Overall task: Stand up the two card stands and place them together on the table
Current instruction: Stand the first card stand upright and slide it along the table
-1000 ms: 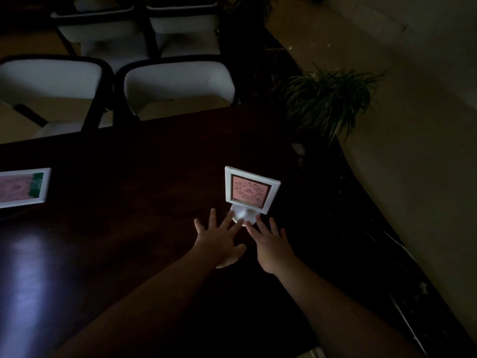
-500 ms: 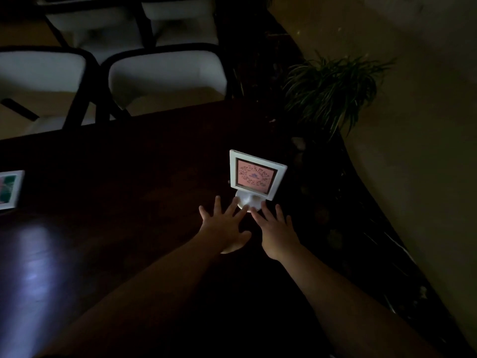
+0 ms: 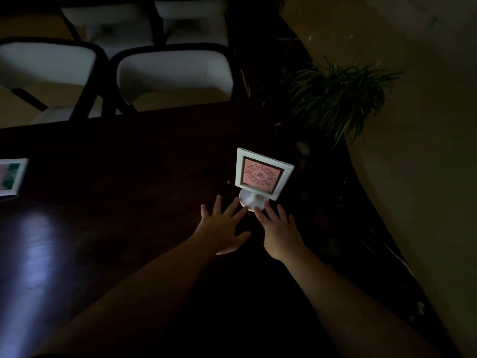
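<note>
Still upright card stand, hands unmoved

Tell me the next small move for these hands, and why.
Probably lift both hands off and send the left hand toward the second card stand at the table's left edge: the first card stand already stands upright, the two stands far apart.

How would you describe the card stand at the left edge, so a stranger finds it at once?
On the dark table, look far left, away from both hands. The second card stand is cut off by the picture's edge. Unlike the upright card stand, its card shows green beside pink.
</note>
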The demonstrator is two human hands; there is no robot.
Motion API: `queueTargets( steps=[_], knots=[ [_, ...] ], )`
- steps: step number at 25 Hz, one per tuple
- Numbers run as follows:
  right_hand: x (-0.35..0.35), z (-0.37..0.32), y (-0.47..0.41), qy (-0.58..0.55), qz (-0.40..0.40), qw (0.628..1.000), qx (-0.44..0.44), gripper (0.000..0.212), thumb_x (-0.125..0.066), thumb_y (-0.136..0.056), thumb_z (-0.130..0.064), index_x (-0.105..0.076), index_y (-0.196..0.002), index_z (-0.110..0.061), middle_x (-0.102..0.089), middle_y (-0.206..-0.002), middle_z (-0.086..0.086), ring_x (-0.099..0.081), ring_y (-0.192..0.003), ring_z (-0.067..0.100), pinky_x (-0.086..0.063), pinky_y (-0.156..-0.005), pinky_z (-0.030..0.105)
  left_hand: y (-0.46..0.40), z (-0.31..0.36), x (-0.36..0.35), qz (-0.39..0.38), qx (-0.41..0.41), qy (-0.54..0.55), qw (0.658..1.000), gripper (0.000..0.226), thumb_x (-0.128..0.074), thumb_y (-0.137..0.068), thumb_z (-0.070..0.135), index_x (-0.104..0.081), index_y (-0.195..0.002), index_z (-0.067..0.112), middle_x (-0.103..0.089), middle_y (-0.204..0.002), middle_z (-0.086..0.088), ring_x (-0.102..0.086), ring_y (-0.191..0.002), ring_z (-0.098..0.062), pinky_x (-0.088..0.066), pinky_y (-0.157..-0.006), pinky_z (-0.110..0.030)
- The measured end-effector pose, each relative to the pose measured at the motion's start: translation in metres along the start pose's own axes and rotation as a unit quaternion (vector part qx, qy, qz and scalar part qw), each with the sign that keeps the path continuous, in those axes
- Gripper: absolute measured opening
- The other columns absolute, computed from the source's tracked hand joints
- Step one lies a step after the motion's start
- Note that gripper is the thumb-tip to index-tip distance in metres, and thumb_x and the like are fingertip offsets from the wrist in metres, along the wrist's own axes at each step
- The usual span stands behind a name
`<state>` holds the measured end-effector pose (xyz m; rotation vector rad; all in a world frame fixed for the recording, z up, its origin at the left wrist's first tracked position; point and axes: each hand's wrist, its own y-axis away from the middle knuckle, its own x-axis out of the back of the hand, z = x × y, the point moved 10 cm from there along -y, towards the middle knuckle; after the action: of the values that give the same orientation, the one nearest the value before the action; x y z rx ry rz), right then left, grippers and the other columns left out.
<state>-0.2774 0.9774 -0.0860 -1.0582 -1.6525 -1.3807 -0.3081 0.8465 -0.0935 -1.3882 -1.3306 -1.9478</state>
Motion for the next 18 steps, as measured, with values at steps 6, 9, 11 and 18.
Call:
queueTargets(
  steps=[6, 9, 11, 18],
  knots=[
    [0.004, -0.007, 0.013, -0.004, 0.031, 0.999, 0.022, 0.071, -0.047, -0.1, -0.037, -0.007, -0.158, -0.029, -0.003, -0.168, 0.007, -0.006, -0.151, 0.037, -0.023, -0.116, 0.06, 0.034, -0.015, -0.004, -0.009, 0.033, 0.009, 0.999, 0.082, -0.014, -0.086, 0.081, 0.014, -0.152, 0.041, 0.018, -0.164, 0.003, 0.02, -0.145, -0.041, -0.003, -0.11, -0.074],
    [0.006, -0.019, 0.023, -0.007, 0.029, 0.999, 0.023, 0.068, -0.041, -0.101, -0.048, -0.009, -0.158, -0.029, -0.004, -0.168, 0.007, -0.005, -0.151, 0.035, -0.022, -0.116, 0.06, 0.066, -0.036, -0.009, -0.017, 0.05, 0.024, 0.998, 0.081, -0.016, -0.088, 0.08, 0.013, -0.153, 0.04, 0.019, -0.164, 0.003, 0.021, -0.145, -0.04, -0.005, -0.111, -0.073],
    [0.008, -0.033, 0.031, -0.003, 0.025, 0.999, 0.028, 0.068, -0.036, -0.101, -0.053, -0.007, -0.158, -0.03, -0.004, -0.168, 0.008, -0.005, -0.151, 0.035, -0.022, -0.117, 0.059, 0.093, -0.054, -0.013, -0.011, 0.059, 0.039, 0.997, 0.081, -0.017, -0.089, 0.079, 0.013, -0.153, 0.04, 0.02, -0.163, 0.003, 0.021, -0.145, -0.04, -0.006, -0.111, -0.073],
    [0.009, -0.143, 0.07, 0.0, 0.009, 0.997, 0.076, 0.074, -0.03, -0.097, -0.064, 0.002, -0.158, -0.035, 0.003, -0.168, 0.004, 0.0, -0.152, 0.032, -0.017, -0.119, 0.056, 0.216, -0.136, -0.039, 0.015, 0.117, 0.112, 0.987, 0.081, -0.019, -0.09, 0.078, 0.011, -0.154, 0.039, 0.022, -0.162, 0.004, 0.021, -0.145, -0.039, -0.006, -0.112, -0.072]
  ],
)
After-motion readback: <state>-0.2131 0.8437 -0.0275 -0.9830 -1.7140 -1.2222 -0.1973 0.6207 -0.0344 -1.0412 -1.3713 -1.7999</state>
